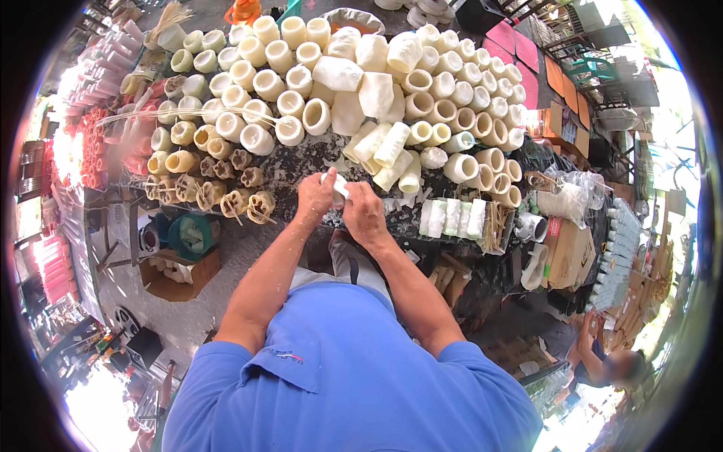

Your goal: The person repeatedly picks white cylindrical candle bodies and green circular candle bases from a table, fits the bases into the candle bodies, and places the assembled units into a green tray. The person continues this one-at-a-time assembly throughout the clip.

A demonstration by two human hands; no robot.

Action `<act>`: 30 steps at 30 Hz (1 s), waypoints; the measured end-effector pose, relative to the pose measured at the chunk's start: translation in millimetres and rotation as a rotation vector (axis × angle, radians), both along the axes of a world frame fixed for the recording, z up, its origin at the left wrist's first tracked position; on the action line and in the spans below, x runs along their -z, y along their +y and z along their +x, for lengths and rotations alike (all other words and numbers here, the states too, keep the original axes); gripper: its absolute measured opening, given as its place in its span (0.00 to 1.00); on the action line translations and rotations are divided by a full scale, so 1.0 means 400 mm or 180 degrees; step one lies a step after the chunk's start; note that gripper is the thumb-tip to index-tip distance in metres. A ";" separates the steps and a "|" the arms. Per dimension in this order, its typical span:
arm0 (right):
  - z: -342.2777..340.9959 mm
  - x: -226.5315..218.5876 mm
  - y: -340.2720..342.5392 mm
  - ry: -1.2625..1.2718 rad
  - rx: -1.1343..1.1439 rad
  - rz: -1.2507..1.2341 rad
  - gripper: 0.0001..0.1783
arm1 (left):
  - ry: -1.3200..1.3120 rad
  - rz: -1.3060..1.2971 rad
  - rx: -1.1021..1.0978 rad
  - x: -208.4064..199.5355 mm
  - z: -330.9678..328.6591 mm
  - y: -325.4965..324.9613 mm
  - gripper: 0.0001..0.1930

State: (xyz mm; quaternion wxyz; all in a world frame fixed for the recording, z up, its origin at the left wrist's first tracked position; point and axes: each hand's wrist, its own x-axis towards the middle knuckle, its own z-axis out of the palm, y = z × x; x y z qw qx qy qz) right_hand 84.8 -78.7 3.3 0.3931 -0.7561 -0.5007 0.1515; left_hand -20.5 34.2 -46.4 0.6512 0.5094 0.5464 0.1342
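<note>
Over the front edge of the dark, wax-spattered table (301, 158), my left hand (315, 199) and my right hand (365, 215) are closed around a small white piece (339, 187) that looks like wax. My fingers cover most of it. Just beyond them lies a pile of white wax cylinders (392, 145). Many hollow cream candle shells (316, 117) crowd the table behind, open ends up or toward me. Larger white blocks (374, 94) are stacked among them. Right of my hands stands a row of short white candles (452, 218).
Brown, petal-edged shells (233, 202) line the front left, with pink cylinders (94, 154) beyond. A bundle of thin sticks (493, 235) is at the right corner. Below the table are a teal bucket (192, 236) and a cardboard box (192, 282). Another person (595, 354) is at lower right.
</note>
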 end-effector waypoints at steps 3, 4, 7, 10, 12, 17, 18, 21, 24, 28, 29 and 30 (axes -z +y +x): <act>-0.001 -0.013 -0.029 0.0156 0.0144 -0.0002 0.11 | 0.0245 -0.0253 -0.0344 0.008 0.010 0.007 0.26; 0.004 -0.017 -0.034 0.0249 0.0242 -0.0144 0.11 | 0.0376 -0.0146 -0.0013 0.011 0.018 0.010 0.27; 0.046 -0.033 -0.037 0.0837 0.0509 -0.0966 0.19 | 0.0363 0.0103 0.0044 0.008 0.026 0.016 0.34; 0.120 -0.069 -0.029 0.1357 0.0100 -0.1096 0.27 | -0.1296 -0.0836 0.0160 -0.022 0.009 0.031 0.36; 0.163 -0.085 0.008 0.1455 0.0250 -0.0874 0.27 | -0.1653 -0.1032 0.0730 -0.051 0.006 0.031 0.33; 0.306 -0.044 0.151 0.0637 0.0180 -0.0595 0.28 | -0.1071 0.0190 0.0353 -0.068 0.118 0.084 0.28; 0.316 -0.004 0.185 -0.0368 0.0335 -0.0387 0.28 | -0.0215 0.1155 0.0546 -0.057 0.154 0.106 0.27; 0.354 0.087 0.254 -0.2071 -0.0288 0.0813 0.32 | 0.0773 0.1934 0.1763 -0.016 0.197 0.154 0.24; 0.367 0.107 0.262 -0.1673 -0.0061 -0.0384 0.18 | 0.0924 0.1933 0.1726 0.010 0.235 0.167 0.22; 0.352 0.003 0.221 -0.1393 -0.0197 -0.0515 0.13 | 0.0803 0.1529 0.1348 -0.036 0.177 0.136 0.23; 0.338 -0.027 0.212 -0.1095 0.0021 -0.0775 0.12 | 0.0738 0.1562 0.1340 -0.061 0.145 0.123 0.24; 0.328 -0.062 0.194 -0.0672 0.0128 -0.1192 0.16 | 0.0497 0.1857 0.1092 -0.085 0.095 0.100 0.24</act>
